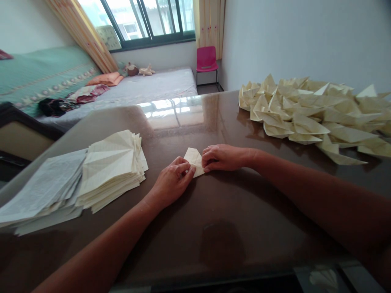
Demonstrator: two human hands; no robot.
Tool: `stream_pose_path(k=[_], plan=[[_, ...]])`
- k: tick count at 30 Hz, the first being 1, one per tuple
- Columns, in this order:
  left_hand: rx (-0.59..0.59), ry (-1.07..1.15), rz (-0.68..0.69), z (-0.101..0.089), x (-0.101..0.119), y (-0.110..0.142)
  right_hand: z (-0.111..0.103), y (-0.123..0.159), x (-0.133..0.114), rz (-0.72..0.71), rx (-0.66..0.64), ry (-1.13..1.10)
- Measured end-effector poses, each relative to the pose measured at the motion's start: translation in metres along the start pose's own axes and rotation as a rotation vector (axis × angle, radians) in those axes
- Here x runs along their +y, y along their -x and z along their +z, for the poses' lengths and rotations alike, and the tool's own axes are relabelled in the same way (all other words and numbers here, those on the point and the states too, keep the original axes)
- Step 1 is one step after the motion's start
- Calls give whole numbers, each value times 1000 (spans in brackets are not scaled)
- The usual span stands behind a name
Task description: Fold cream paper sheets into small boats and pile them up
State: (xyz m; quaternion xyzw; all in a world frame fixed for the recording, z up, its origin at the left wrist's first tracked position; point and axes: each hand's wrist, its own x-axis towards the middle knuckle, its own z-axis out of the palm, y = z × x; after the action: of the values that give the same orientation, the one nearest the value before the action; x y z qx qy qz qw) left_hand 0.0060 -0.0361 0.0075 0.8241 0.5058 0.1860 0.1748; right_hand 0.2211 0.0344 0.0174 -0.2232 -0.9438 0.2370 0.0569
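A small folded piece of cream paper (193, 155) lies on the brown glossy table (171, 228), between my two hands. My left hand (174, 179) pinches its left edge, the thumb and fingertips closed on the paper. On its right edge my right hand (221, 157) has its fingers curled and pressed down. The paper's far corner shows above the fingers; its left and right edges are partly covered.
To the left lie a stack of creased cream sheets (111, 158) and a pile of grey printed sheets (45, 183). A large heap of folded paper pieces (305, 106) covers the right back. Beyond are a bed (171, 83) and a pink chair (207, 60).
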Motion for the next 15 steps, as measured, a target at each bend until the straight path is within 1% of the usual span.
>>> stream_pose_path(k=[4, 9, 15], plan=[[10, -109, -25, 2, -2, -1, 2, -1, -7, 52, -15, 120], [-8, -300, -68, 0, 1, 0, 6, -4, -19, 159, -8, 300], [-30, -390, -94, -1, 3, 0, 9, -6, -26, 222, 13, 332]])
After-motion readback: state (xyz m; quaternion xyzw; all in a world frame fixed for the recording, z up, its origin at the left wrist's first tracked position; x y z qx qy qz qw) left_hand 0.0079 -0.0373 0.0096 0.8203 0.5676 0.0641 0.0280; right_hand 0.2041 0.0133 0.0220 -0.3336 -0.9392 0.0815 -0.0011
